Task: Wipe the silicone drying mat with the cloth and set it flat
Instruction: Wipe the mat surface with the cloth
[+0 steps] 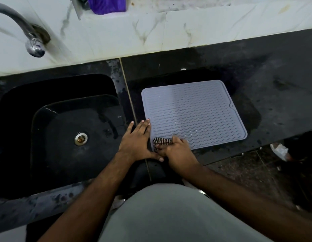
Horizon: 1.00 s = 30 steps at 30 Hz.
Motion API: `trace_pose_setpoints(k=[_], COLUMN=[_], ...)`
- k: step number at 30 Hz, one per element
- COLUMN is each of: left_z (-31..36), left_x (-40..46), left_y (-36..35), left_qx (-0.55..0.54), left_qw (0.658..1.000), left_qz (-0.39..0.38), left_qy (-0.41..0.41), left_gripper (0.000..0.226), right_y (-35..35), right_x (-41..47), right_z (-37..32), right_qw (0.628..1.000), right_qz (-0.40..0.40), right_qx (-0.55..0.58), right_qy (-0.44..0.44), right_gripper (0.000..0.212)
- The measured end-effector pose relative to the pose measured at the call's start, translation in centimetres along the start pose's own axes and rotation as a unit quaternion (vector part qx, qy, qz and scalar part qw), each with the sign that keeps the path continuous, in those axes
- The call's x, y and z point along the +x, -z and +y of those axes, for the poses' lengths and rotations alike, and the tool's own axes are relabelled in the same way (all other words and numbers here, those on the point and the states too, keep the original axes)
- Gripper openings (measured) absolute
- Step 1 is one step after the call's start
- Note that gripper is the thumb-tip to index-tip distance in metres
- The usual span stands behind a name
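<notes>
A grey silicone drying mat (195,112) with wavy ridges lies flat on the black counter, right of the sink. My right hand (177,152) grips a bunched striped black-and-white cloth (161,142) on the mat's near left corner. My left hand (136,141) lies flat with straight fingers on the counter beside the mat's left edge, its fingertips touching that edge and its thumb running under the right hand.
A black sink (68,130) with a metal drain (80,139) sits to the left, under a chrome tap (32,44). The black counter (273,95) looks wet around the mat. A purple object (106,5) rests on the white marble ledge behind.
</notes>
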<state>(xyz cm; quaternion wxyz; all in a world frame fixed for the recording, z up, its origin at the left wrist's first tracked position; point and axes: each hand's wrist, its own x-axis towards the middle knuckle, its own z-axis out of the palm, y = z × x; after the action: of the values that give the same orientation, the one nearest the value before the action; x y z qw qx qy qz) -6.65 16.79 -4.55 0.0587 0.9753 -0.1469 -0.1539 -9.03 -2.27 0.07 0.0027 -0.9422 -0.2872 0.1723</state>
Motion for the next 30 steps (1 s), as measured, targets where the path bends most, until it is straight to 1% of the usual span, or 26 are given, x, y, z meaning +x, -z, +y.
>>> trace_pose_setpoints(k=[2,4,6,8,9,11,12,14,16,17,19,21,24,26,28,30], left_z=[0.2,0.4,0.7,1.5,2.1,3.7,4.5,6.6,8.8,9.7,11.5,13.1,14.9,15.9,16.6,17.0], left_x=[0.1,0.5,1.0,1.5,1.7,2.5,2.8,4.1,5.6,6.3,7.9,9.5,11.9,13.3,14.2,14.5], left_y=[-0.2,-0.1,0.5,1.1,1.3,1.6,1.6,1.6,1.8,1.9,2.2,2.6,2.6,2.3,1.8,1.2], left_qx=[0.009,0.021,0.038,0.045,0.045,0.045,0.033,-0.002,-0.017,-0.02,-0.027,-0.034,-0.033,-0.034,-0.032,-0.016], left_qw=[1.0,1.0,0.999,0.998,0.997,0.998,0.998,0.999,0.999,0.999,0.998,0.998,0.997,0.997,0.996,0.998], left_qz=[0.003,0.001,-0.009,-0.03,-0.032,-0.007,0.009,0.027,0.035,0.036,0.027,0.016,-0.008,-0.031,-0.055,-0.059], left_qy=[0.008,0.014,0.021,0.038,0.047,0.052,0.047,0.022,-0.01,-0.025,-0.047,-0.056,-0.069,-0.069,-0.055,-0.034], left_gripper=[0.154,0.144,0.132,0.124,0.124,0.128,0.129,0.125,0.117,0.112,0.101,0.097,0.097,0.102,0.107,0.11], right_y=[1.8,3.2,3.9,3.8,3.8,3.3,3.1,2.5,3.0,3.2,3.5,3.7,4.3,4.1,3.1,1.9], right_x=[0.0,-0.1,-0.6,-1.1,-1.3,-1.4,-1.5,-1.9,-2.5,-2.7,-3.2,-3.2,-2.5,-1.8,-1.1,-1.1], right_z=[1.0,2.8,5.0,7.4,8.6,11.3,12.4,14.7,16.3,17.0,19.0,21.4,24.7,26.5,27.5,27.8], right_qw=[0.999,0.996,0.991,0.981,0.974,0.953,0.941,0.923,0.915,0.917,0.93,0.938,0.935,0.939,0.951,0.957], right_qz=[-0.034,-0.06,-0.057,-0.014,0.011,0.066,0.093,0.139,0.164,0.175,0.192,0.191,0.187,0.178,0.137,0.101], right_qx=[0.024,0.048,0.095,0.148,0.172,0.224,0.248,0.274,0.264,0.24,0.164,0.096,0.083,0.078,0.057,0.05], right_qy=[-0.017,-0.038,-0.074,-0.121,-0.146,-0.194,-0.21,-0.233,-0.258,-0.267,-0.267,-0.271,-0.289,-0.284,-0.27,-0.267], right_gripper=[0.032,0.028,0.027,0.033,0.04,0.056,0.059,0.058,0.056,0.057,0.056,0.056,0.06,0.056,0.053,0.051])
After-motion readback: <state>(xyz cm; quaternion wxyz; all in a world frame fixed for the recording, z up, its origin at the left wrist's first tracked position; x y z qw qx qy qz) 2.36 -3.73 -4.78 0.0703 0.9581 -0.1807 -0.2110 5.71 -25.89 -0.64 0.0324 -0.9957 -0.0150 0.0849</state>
